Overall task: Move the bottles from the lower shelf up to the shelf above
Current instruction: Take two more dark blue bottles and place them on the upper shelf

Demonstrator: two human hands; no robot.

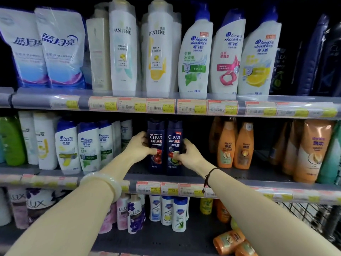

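Two dark blue CLEAR bottles stand side by side on the middle shelf (258,174). My left hand (139,145) wraps the left CLEAR bottle (155,133) from its left side, thumb across the label. My right hand (188,154) grips the right CLEAR bottle (174,133) from its right side, thumb on the front. Both bottles are upright, with their bases on the shelf or just above it. The shelf above (36,97) is packed with big Pantene bottles (122,48) and Head & Shoulders pump bottles (195,54).
White Head & Shoulders bottles (69,146) stand left of my hands, orange bottles (243,145) to the right, with a dark gap between. Refill pouches (60,47) fill the top left. Lux bottles (135,213) and small white bottles (180,213) line the bottom shelf.
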